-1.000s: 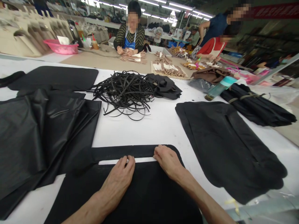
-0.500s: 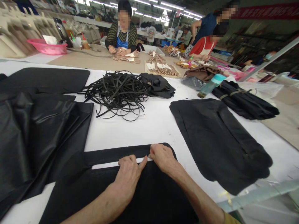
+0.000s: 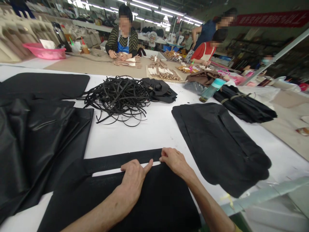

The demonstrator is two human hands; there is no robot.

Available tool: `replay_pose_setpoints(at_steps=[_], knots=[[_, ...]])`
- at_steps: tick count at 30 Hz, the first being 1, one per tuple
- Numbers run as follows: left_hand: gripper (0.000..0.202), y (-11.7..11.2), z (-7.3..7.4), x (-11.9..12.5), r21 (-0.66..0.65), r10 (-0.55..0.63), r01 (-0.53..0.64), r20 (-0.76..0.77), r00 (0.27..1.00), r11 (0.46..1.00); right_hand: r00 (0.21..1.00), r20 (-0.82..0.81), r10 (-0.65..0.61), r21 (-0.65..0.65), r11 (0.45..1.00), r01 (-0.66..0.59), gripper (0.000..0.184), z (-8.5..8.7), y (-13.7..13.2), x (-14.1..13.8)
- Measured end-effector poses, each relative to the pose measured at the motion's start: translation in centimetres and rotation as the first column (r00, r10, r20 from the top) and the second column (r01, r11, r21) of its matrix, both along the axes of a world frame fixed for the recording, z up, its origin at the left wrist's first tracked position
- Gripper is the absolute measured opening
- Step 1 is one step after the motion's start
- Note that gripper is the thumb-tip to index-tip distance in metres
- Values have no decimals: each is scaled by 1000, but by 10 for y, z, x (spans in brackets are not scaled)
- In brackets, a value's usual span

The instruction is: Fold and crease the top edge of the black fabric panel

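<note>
A black leather-like panel (image 3: 166, 199) lies before me on the white table, with a long narrow slot near its far edge and white showing through. My left hand (image 3: 134, 178) rests on the panel at the slot's lower edge, fingers curled down and thumb stretched toward the upper right. At the slot's right end, my right hand (image 3: 175, 161) pinches the panel's edge between thumb and fingers. The fingertips of both hands are partly hidden. Just beyond lies a tangled heap of thin black strips (image 3: 118, 96).
Black panels with a slot (image 3: 217, 135) lie stacked at right; creased black sheets (image 3: 45, 138) cover the left. Behind are folded black pieces (image 3: 160, 90), a teal-lidded bottle (image 3: 212, 90), a tied black bundle (image 3: 246, 104) and a pink basin (image 3: 45, 51). Co-workers (image 3: 123, 38) sit and stand at a far table.
My right hand has slid a little right along the slot, exposing more of its white gap. My left hand stays nearly in place. The view has shifted slightly.
</note>
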State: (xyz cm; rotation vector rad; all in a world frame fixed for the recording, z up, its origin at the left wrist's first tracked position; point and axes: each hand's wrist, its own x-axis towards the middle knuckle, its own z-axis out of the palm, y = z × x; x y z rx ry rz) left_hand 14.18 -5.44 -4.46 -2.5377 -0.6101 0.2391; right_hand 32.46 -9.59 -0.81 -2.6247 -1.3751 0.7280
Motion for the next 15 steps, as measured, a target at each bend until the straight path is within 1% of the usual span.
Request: replay_pose_setpoints(at_steps=[4,6,8,10,13,15], knots=[[77,-2,-6,0,1,6,-6,57,998,1000,1000,-13,-2,71,997,3,11,-1,0,-10],[75,-3,-7,0,-1,19,-19,58,998,1000,1000,-11,-12,76,997,12,9,-5,1,-16],[71,-4,-6,0,-18,30,-29,53,998,999,1000,-9,-20,66,998,20,12,-11,2,-19],[66,-1,-3,-3,-77,41,-36,60,997,996,1000,-8,-20,55,998,21,16,-15,1,-19],[54,10,-2,-20,-219,16,15,137,990,976,999,-22,-25,10,1000,25,22,-21,2,-12],[45,18,-4,-42,-266,-7,60,194,981,962,999,-37,-11,-29,1000,10,23,-23,2,-6]])
